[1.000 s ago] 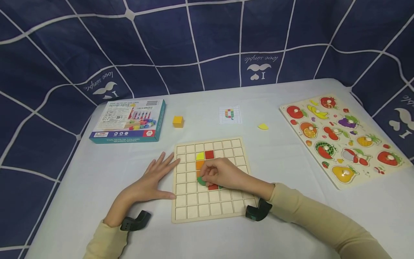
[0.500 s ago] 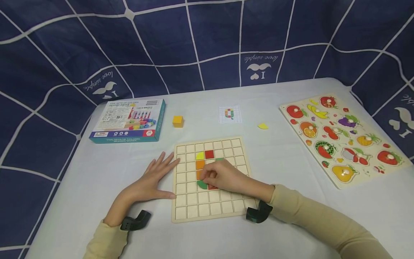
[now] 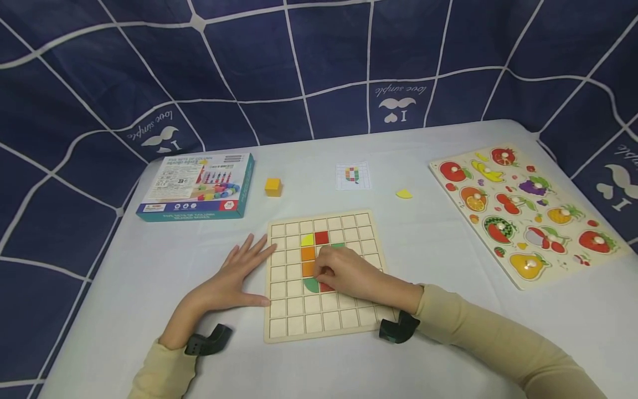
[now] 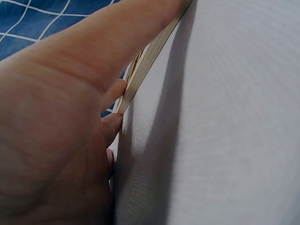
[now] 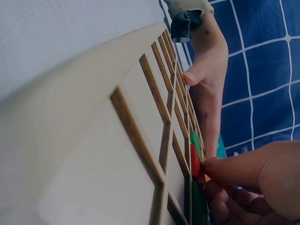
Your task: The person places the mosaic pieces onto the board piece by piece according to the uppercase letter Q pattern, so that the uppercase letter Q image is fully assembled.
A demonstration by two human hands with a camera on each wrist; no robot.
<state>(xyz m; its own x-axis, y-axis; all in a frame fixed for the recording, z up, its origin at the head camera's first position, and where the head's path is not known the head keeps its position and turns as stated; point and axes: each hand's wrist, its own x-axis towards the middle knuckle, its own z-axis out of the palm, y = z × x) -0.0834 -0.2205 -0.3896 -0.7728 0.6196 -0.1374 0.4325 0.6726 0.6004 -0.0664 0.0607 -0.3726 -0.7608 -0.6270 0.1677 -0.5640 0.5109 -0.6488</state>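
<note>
A square wooden grid board [image 3: 291, 326] lies on the white table. My left hand [image 3: 234, 282] spreads its straight fingers along the board's left edge, with fingertips and thumb touching the rim. Over the board's middle, my right hand [image 3: 346, 270] has curled fingers, their tips down at the tiles; nothing shows held between them. Beside those fingertips are a green quarter-round tile [image 3: 311, 285], two orange squares [image 3: 308, 254] and a red tile [image 5: 195, 159]. Higher up sit a yellow quarter-round tile [image 3: 307, 240] and a red square [image 3: 321, 238]. The right hand hides part of the pattern.
Behind the board lie a yellow cube [image 3: 273, 187], a printed pattern card [image 3: 353, 175] and a loose yellow quarter-round tile [image 3: 404, 194]. A toy box [image 3: 196, 187] stands at the back left. A fruit knob puzzle [image 3: 523, 213] is on the right.
My right fingers have left the green quarter-round tile and shifted slightly up and right, uncovering it and the lower orange square. My left hand has stayed at the board's edge.
</note>
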